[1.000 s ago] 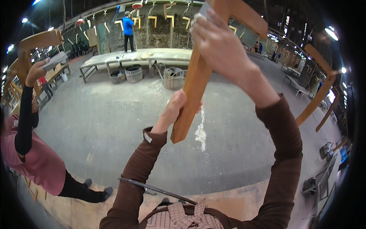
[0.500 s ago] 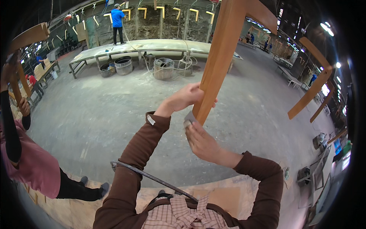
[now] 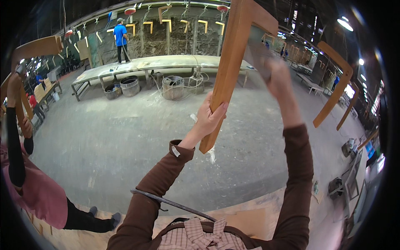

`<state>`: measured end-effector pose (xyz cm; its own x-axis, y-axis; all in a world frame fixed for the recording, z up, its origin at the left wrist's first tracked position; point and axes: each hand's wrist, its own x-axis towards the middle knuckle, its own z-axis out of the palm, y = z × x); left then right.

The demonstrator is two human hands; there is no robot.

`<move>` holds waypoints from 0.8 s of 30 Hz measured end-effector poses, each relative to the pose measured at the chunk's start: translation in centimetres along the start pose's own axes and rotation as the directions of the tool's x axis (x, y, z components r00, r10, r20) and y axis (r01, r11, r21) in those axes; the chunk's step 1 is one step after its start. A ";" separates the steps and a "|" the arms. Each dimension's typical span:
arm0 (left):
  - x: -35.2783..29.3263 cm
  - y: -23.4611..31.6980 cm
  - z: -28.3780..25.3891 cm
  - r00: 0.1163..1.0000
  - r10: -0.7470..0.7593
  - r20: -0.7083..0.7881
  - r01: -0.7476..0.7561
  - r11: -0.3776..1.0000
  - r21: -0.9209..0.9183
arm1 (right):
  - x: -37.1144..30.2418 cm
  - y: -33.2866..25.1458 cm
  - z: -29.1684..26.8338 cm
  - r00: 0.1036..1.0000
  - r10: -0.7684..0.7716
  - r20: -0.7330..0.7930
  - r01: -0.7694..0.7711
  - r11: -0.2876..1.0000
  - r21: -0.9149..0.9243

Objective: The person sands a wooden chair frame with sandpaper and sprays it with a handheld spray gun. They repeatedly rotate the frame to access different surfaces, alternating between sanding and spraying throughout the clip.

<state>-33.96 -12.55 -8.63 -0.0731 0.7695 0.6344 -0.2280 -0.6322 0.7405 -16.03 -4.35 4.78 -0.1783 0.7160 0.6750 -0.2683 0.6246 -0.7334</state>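
Observation:
A brown L-shaped wooden furniture part point(image 3: 230, 62) hangs in front of me, its long leg slanting down to a free lower end. My left hand point(image 3: 209, 116) is wrapped round that leg a little above its end, the thumb across the front face. Up and to the right, beside the leg's upper stretch and below the short arm, my right hand point(image 3: 278, 77) is smeared by motion. Its fingers are closed on a grey sanding pad point(image 3: 258, 62), also blurred. Whether the pad touches the wood cannot be made out.
Similar wooden parts point(image 3: 336, 98) hang at right. At left a person in a pink top point(image 3: 39, 189) handles another one. A long table point(image 3: 154, 62) crosses the back, with buckets point(image 3: 130, 86) beneath and a person in blue point(image 3: 120, 37) behind. A dark rod point(image 3: 175, 204) crosses near my left forearm.
My right hand has swung up and right with the grey pad, from the leg's lower end to beside its upper part. My left hand has turned, its thumb now across the front.

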 end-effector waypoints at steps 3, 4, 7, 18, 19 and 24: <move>0.0 -0.7 -0.2 0.996 0.078 -0.053 -0.068 0.982 0.177 | 3.9 -4.1 1.9 0.966 -0.223 0.128 0.255 0.886 -0.387; 0.0 -1.0 -0.4 0.988 0.142 -0.066 -0.123 0.963 0.240 | 3.8 -4.0 2.8 0.903 -0.368 0.222 0.421 0.652 -0.630; 0.4 -1.8 -1.2 0.900 0.432 -0.054 -0.321 0.743 0.587 | -0.2 -1.8 4.4 0.988 0.146 -0.044 -0.149 0.986 -0.075; 0.4 -1.9 -2.0 0.858 0.512 -0.048 -0.323 0.609 0.724 | -2.5 1.1 4.5 0.933 0.353 0.073 -0.361 0.911 0.201; 0.3 -1.9 -1.9 0.862 0.506 -0.043 -0.320 0.606 0.728 | -0.4 0.1 4.4 0.996 0.079 0.049 -0.082 0.995 0.057; 0.1 -2.2 -1.1 0.845 0.530 -0.065 -0.328 0.611 0.720 | 2.6 -1.4 4.1 0.992 -0.055 -0.113 0.036 0.986 -0.164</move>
<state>-34.56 -10.98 -10.41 -0.2457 0.3213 0.9145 0.5841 -0.7039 0.4042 -19.98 -4.67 7.88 -0.0553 0.7110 0.7010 -0.1161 0.6927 -0.7118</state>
